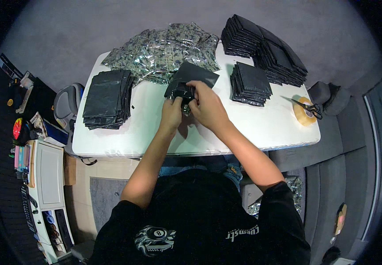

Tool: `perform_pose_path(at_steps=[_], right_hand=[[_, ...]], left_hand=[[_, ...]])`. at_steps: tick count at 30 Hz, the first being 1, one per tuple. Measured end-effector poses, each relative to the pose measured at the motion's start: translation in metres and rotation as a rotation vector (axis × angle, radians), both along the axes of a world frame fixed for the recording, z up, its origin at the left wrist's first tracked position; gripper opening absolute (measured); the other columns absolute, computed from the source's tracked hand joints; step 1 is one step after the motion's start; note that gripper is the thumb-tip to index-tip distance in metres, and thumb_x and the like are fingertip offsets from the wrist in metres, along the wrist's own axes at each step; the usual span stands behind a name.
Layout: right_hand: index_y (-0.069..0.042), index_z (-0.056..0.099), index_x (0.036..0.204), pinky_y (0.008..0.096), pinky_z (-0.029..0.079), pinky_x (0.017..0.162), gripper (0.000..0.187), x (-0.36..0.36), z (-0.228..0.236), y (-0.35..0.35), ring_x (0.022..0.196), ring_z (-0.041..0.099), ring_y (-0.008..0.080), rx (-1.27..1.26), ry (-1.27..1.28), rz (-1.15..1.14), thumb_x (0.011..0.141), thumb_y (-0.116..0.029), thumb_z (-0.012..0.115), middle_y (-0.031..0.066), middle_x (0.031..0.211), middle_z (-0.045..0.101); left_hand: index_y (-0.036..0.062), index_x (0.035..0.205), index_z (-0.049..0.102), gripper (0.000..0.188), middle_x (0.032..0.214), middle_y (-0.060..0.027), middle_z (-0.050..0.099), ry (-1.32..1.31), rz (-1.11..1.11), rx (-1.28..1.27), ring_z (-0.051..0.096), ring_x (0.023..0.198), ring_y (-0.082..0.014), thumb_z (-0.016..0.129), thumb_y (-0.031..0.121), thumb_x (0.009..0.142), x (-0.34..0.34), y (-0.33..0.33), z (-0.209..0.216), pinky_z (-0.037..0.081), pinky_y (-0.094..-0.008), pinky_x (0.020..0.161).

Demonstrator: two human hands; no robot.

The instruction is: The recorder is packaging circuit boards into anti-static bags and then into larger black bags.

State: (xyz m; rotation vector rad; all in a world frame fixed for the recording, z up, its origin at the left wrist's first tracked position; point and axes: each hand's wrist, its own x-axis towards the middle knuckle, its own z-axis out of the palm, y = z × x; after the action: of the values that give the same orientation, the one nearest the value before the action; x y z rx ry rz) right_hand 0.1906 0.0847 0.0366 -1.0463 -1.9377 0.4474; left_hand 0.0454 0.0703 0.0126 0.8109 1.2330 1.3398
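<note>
Over the middle of the white table, a black plastic mailing bag is in both my hands. My left hand is closed on the bag's near edge, with the thumb on top. Closed on the same bag from the right is my right hand, its fingers bent over the bunched edge. A bit of shiny clear wrap shows between the hands; what it belongs to is hidden. Just beyond the bag lies a heap of camouflage-patterned packets in clear plastic.
Flat black bags are stacked at the left. On the right stand a smaller stack of black packets and a larger pile behind it. Black scissors rest across a tape roll near the right edge. A grey chair stands left.
</note>
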Motion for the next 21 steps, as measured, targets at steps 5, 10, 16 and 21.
perform_pose_path(at_steps=[5,10,16,21], right_hand=[[-0.003,0.064,0.129,0.0446,0.055,0.079,0.041,-0.006,0.006,0.012,0.085,0.067,0.0334,0.163,-0.045,0.012,0.088,-0.003,0.069,0.0162,0.094,0.063],[0.0,0.07,0.113,0.0424,0.055,0.073,0.022,-0.016,0.012,0.013,0.076,0.067,0.0323,0.108,0.083,0.046,0.091,0.0,0.069,0.0161,0.086,0.067],[0.001,0.073,0.109,0.0376,0.053,0.067,0.017,-0.002,0.023,0.027,0.068,0.063,0.0241,0.133,0.044,0.041,0.092,-0.003,0.073,0.0126,0.078,0.064],[-0.001,0.079,0.108,0.0322,0.047,0.063,0.015,0.036,0.066,0.045,0.065,0.048,0.0112,-0.164,-0.155,0.215,0.094,-0.008,0.078,0.0031,0.067,0.053]], left_hand=[[-0.0041,0.103,0.071,0.032,0.09,-0.012,0.071,0.263,-0.028,0.065,0.068,0.077,-0.0179,0.049,0.018,0.108,0.003,0.004,-0.003,0.054,-0.0367,0.062],[-0.01,0.113,0.07,0.037,0.09,-0.0221,0.073,0.551,0.044,0.211,0.072,0.083,-0.0336,0.05,0.021,0.107,-0.015,0.022,-0.022,0.055,-0.0448,0.077],[-0.0051,0.119,0.071,0.041,0.125,-0.0329,0.065,0.898,-0.108,0.389,0.064,0.114,-0.0462,0.048,0.026,0.107,-0.015,0.008,-0.022,0.05,-0.0506,0.102],[0.0033,0.113,0.076,0.027,0.138,-0.025,0.06,1.181,-0.244,0.549,0.055,0.128,-0.0443,0.071,0.021,0.094,-0.033,-0.032,0.054,0.045,-0.0514,0.112]])
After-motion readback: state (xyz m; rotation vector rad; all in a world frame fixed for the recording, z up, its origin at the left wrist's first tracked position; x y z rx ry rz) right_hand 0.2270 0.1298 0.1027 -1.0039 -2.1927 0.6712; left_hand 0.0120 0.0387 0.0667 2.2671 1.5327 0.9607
